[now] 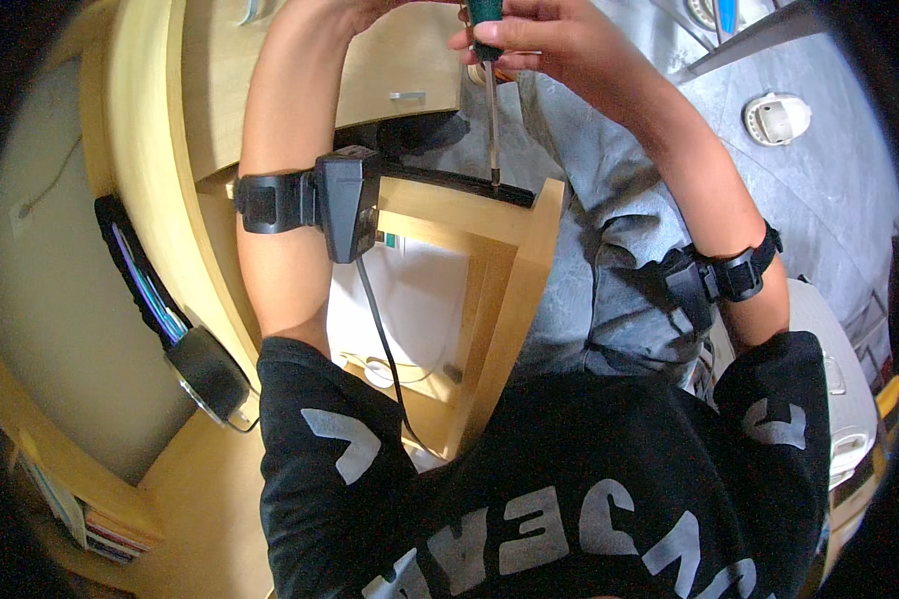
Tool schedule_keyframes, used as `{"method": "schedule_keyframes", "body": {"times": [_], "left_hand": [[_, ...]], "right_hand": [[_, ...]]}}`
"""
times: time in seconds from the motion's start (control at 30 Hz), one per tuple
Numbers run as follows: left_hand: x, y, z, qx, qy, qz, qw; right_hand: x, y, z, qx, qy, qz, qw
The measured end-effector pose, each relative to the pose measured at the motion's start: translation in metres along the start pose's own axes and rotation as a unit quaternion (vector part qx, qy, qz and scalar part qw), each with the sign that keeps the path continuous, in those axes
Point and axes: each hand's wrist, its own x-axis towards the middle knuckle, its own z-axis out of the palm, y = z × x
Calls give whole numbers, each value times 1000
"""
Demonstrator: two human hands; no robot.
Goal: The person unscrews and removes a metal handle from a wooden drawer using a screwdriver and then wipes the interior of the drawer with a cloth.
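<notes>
A screwdriver with a green and black handle and a long metal shaft points down toward my body. My right hand is closed around its handle, thumb and fingers pressed against it. The screwdriver's tip is at a black slide rail along the edge of a pulled-out wooden drawer; whether it touches a screw is too small to tell. My left hand is at the top edge, near the handle, with its fingers mostly cut off from view.
Inside the drawer lie white sheets and a white cable. A wooden cabinet front with a metal handle stands beyond. Black devices are strapped to both arms, one with a cable. A white case sits at right.
</notes>
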Motion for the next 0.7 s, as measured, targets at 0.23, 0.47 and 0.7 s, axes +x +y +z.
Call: {"method": "schedule_keyframes", "body": {"times": [0.23,0.47,0.7], "left_hand": [[19,-2,3,-34,20,-38,999],[19,-7,-5,-79,-28,-9,996],[21,9,-2,29,-4,-30,999]], "right_hand": [[2,9,-10,-66,41,-19,997],[0,-2,2,78,87,33,993],[3,5,-3,-53,69,-18,996]]}}
